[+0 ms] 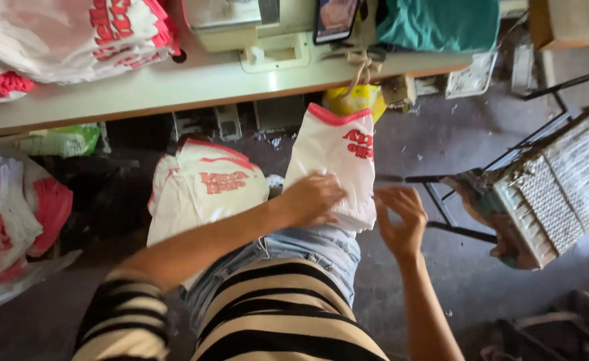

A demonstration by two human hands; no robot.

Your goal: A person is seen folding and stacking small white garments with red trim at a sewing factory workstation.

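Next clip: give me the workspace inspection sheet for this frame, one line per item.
Surface: pale sewing table along the top; grey floor below.
Job's things: white garment with pink trim lying over the person's lap; second folded white garment beside it.
Clutter: garment stacks on the table, more at left; teal cloth; phone.
Grippers: left hand flat on the garment; right hand at its edge, fingers bent.
Cables: nothing seen.
Surroundings: sewing machine; woven chair at right.

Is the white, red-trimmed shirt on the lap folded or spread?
Folded: the white, red-trimmed shirt forms a compact rectangle under the left hand.
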